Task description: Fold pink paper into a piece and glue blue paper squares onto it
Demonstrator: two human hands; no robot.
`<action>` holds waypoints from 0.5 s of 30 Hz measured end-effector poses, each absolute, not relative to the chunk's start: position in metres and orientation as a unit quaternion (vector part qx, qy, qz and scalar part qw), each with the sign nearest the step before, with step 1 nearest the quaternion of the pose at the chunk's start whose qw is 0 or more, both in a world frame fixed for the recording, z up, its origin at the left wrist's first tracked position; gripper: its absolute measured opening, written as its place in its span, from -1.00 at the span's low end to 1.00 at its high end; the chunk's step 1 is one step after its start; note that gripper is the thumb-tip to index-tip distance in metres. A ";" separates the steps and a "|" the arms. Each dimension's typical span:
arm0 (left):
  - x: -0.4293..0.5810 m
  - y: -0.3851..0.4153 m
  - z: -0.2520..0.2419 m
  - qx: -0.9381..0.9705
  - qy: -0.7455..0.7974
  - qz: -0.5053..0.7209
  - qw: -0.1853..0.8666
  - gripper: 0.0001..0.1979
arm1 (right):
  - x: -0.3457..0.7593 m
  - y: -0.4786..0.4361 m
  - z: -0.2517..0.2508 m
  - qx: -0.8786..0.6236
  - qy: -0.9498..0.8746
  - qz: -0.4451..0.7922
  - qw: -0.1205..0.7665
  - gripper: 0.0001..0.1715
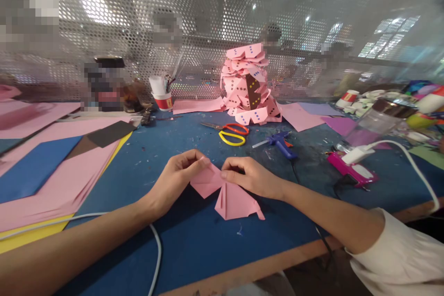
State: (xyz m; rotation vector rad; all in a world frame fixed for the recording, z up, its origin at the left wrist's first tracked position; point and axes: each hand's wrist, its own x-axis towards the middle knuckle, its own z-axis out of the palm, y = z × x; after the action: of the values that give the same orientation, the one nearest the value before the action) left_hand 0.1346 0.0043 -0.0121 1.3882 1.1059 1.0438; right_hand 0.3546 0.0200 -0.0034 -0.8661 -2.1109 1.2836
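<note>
Over the blue table, a folded piece of pink paper (237,201) is pinched between my two hands. My left hand (180,175) grips its upper left edge with thumb and fingers. My right hand (251,176) pinches it near the middle, where the folds come together. The paper's lower part fans out below my right hand, with a small bent tab at its right corner. Beyond my hands lie scissors (233,138) with one red and one yellow handle loop. A blue glue gun (281,143) rests to their right.
A stack of folded pink paper pieces with dots (244,85) stands at the back. Pink sheets (86,171) cover the left side, with a blue sheet (41,166) on top. A magenta power strip (350,171), a white cable and a paper cup (163,101) are around.
</note>
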 end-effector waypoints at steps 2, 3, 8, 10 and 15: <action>0.135 0.004 -0.012 0.584 0.460 0.432 0.511 -0.69 | 0.354 0.020 -0.003 -0.317 -0.783 0.471 0.255 -0.68; 0.135 0.003 -0.011 0.586 0.460 0.431 0.509 -0.69 | 0.354 0.020 -0.003 -0.315 -0.784 0.470 0.255 -0.69; 0.136 0.001 -0.010 0.604 0.461 0.406 0.508 -0.66 | 0.353 0.019 -0.003 -0.304 -0.782 0.477 0.263 -0.68; 0.136 0.001 -0.010 0.612 0.457 0.396 0.509 -0.65 | 0.353 0.019 -0.004 -0.305 -0.784 0.472 0.263 -0.67; 0.137 0.001 -0.012 0.606 0.454 0.395 0.520 -0.64 | 0.353 0.019 -0.004 -0.306 -0.789 0.463 0.264 -0.65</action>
State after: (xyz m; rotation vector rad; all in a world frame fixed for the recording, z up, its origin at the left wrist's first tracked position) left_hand 0.1366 0.0009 -0.0119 1.4537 1.0889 0.9463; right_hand 0.3531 0.0192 -0.0040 -0.8284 -2.1327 1.2511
